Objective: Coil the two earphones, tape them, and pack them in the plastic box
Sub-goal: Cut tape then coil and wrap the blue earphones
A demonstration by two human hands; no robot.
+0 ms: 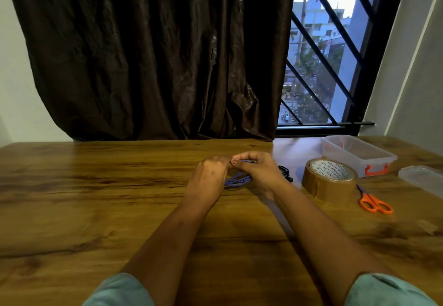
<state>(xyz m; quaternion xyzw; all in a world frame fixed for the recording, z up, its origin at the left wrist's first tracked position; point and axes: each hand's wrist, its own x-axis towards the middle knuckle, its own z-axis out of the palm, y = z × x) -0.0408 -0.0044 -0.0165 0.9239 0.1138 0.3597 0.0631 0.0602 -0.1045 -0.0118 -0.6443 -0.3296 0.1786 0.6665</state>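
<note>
A blue earphone point(236, 180) is bunched in loops between my two hands at the middle of the wooden table point(96, 197). My left hand point(211, 176) grips the loops from the left with curled fingers. My right hand point(257, 169) pinches the blue cable at its top. A black earphone point(285, 172) lies on the table just right of my right hand, partly hidden by it. The clear plastic box point(354, 154) with orange latches stands open at the back right.
A roll of brown tape point(329, 179) stands right of the black earphone. Orange-handled scissors point(374, 201) lie beside it. The box's clear lid point(422, 178) rests at the right edge. A dark curtain and a barred window are behind the table.
</note>
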